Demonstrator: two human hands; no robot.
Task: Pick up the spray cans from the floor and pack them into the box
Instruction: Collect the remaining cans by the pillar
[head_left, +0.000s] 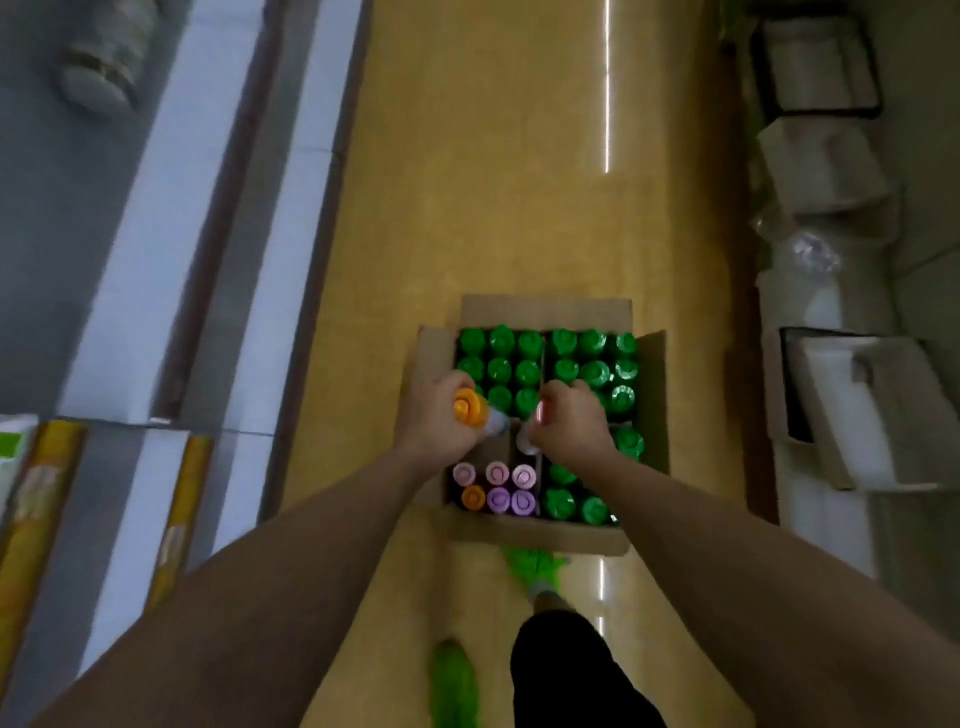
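An open cardboard box (545, 312) stands on the tan floor, divided into compartments. Most compartments hold upright green-capped spray cans (566, 370). The near-left compartment holds pink, purple and one orange-capped can (497, 488). My left hand (439, 421) grips an orange-capped spray can (470, 408) over the box's left side, tilted. My right hand (569, 423) grips a pink-capped spray can (535, 421) above the box's middle; its body is mostly hidden by my fingers.
White shelf edges (171, 249) and yellow packages (31, 519) line the left. White and grey boxes (852, 405) line the right side of the aisle. My green shoes (454, 680) and dark trouser leg (571, 670) are on the floor just before the box.
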